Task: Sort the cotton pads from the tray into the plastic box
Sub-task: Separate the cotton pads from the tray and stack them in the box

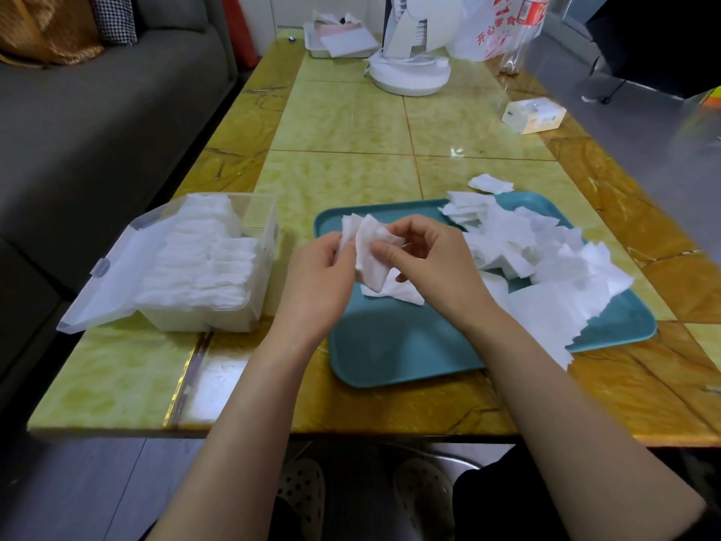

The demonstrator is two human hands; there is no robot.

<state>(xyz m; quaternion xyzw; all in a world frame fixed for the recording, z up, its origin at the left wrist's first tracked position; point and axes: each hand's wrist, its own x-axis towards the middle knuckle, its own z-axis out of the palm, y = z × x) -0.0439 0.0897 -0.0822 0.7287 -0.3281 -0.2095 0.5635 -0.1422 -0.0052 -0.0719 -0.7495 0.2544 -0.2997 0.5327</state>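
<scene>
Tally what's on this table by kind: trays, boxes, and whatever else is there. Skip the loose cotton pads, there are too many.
Trays: 2 (teal plastic tray, white tray at the far end)
Boxes: 2 (clear plastic box with hinged lid, small white-and-orange carton)
Fans: 1 (white desk fan)
Bags: 1 (white plastic bag with red print)
Bottles: 1 (clear plastic bottle)
Total: 7

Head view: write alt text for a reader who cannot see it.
A person's left grip and right grip hold a few cotton pads above a teal tray that carries a loose pile of pads. An open plastic box, packed with pads, stands left of it on a yellow table.
</scene>
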